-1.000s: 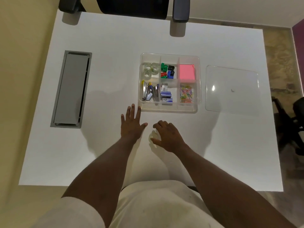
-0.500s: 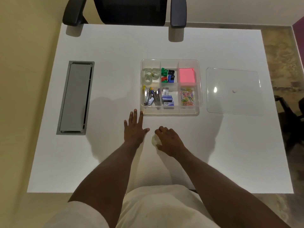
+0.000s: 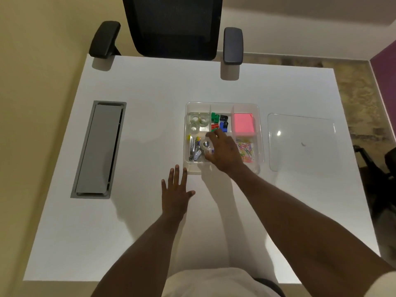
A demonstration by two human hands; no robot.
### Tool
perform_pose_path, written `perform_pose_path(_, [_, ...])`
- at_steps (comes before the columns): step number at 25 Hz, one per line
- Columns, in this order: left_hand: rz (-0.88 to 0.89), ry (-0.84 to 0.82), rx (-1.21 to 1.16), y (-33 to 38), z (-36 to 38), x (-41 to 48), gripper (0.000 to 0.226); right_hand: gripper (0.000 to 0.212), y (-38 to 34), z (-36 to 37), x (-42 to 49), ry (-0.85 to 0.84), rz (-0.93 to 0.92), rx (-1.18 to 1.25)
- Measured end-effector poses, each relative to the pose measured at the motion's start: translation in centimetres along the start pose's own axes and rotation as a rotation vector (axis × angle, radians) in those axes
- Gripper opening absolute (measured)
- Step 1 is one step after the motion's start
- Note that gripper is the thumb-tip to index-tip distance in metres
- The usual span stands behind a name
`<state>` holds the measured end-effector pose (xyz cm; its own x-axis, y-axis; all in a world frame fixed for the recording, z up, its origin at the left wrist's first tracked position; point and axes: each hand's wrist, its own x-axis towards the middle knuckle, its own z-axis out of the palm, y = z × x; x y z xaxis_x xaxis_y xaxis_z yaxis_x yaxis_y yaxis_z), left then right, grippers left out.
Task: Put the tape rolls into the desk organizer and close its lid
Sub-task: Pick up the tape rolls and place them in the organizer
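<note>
A clear desk organizer [image 3: 260, 133] with several compartments stands mid-table, lid off. Its far-left compartment holds three clear tape rolls [image 3: 198, 122]. My right hand [image 3: 225, 152] is over the organizer's near-middle part, fingers closed on a clear tape roll [image 3: 206, 146] held above the stapler compartment. My left hand [image 3: 176, 192] lies flat on the table just in front of the organizer's near-left corner, fingers spread, holding nothing. The clear lid [image 3: 301, 142] lies flat on the table to the right of the organizer.
Other compartments hold coloured binder clips [image 3: 218, 122], a pink note pad [image 3: 244, 124], paper clips [image 3: 246, 150] and staplers [image 3: 195, 150]. A grey cable hatch [image 3: 99, 148] is set in the white table [image 3: 150, 86] at left. A black office chair [image 3: 173, 26] stands at the far edge.
My right hand lifted the tape roll off the table in front of the organizer and carried it forward over the organizer. My left hand stayed flat on the table. The camera tilted forward.
</note>
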<state>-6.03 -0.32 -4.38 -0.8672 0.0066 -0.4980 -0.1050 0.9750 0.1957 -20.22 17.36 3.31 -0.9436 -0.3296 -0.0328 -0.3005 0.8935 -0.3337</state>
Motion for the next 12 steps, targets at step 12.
perform_pose_path(12, [-0.03, 0.013, -0.062, -0.4, 1.7, 1.1, 0.097, 0.058, 1.3, 0.3, 11.7, -0.143, 0.073, -0.248])
